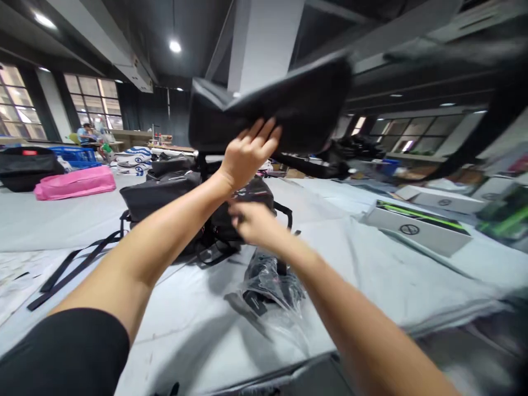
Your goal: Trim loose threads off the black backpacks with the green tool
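Observation:
A black bag (305, 110), blurred by motion, is held up above the table, its straps hanging at the right. My left hand (251, 151) is against its lower face, fingers bent over the black material. Lower down, my right hand (256, 223) is closed with the fingers pressed together, in front of the black bags piled on the table; what it holds, if anything, is too blurred to make out. Below it lies a clear plastic bag (274, 286) with black things inside. Another black bag (159, 195) sits behind my left forearm, its straps trailing to the left.
On the pale table (198, 324), a pink bag (78, 182) and a black bag (28, 168) lie at the left, near a blue crate (76, 157). White boxes (416, 225) stand at the right. A person (86, 135) sits far back at the left.

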### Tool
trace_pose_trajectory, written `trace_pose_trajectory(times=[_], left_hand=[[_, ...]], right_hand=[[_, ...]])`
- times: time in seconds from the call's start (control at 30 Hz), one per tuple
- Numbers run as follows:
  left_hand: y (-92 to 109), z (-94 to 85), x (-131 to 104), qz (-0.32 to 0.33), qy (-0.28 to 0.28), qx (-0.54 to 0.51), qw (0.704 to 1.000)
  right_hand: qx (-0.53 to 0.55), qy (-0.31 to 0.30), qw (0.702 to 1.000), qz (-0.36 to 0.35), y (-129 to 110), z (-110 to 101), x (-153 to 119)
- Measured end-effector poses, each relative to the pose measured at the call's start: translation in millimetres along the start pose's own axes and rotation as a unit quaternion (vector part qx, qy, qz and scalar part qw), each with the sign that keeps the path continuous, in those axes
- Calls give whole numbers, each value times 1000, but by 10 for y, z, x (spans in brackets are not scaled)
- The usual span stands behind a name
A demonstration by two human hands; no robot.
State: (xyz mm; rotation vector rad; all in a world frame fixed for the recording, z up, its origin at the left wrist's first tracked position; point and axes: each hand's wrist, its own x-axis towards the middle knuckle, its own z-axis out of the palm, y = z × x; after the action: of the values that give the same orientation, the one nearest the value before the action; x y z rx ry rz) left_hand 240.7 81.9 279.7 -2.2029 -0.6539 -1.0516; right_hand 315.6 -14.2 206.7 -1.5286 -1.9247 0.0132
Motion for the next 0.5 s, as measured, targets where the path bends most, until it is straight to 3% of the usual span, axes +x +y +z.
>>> trace_pose_trajectory(times=[0.03, 0.07, 0.13, 0.2, 0.27, 0.33, 0.5], left_hand=[[-21, 342, -92, -22, -50, -15, 998], [-35, 654, -219, -49, -108, -28, 993], [-62, 1148, -532, -74, -214, -56, 972], [-117, 1440, -812, -63, -281, -80, 954], [-195, 1556, -959, -46, -308, -99, 945], [-265, 1563, -964, -36, -323, -109, 939], [-282, 1390, -866, -27, -389, -72, 918]], right_hand=[[-3, -46, 999, 8, 126, 205, -342], [-8, -129, 992, 12, 277, 392, -696], [19, -239, 968, 78, 613, 674, -1345], [62, -236, 955, 172, 925, 821, -1796], [76, -209, 944, 244, 1134, 877, -1995], [89, -193, 942, 259, 1190, 910, -1991], [156, -157, 955, 199, 839, 1140, -1813]])
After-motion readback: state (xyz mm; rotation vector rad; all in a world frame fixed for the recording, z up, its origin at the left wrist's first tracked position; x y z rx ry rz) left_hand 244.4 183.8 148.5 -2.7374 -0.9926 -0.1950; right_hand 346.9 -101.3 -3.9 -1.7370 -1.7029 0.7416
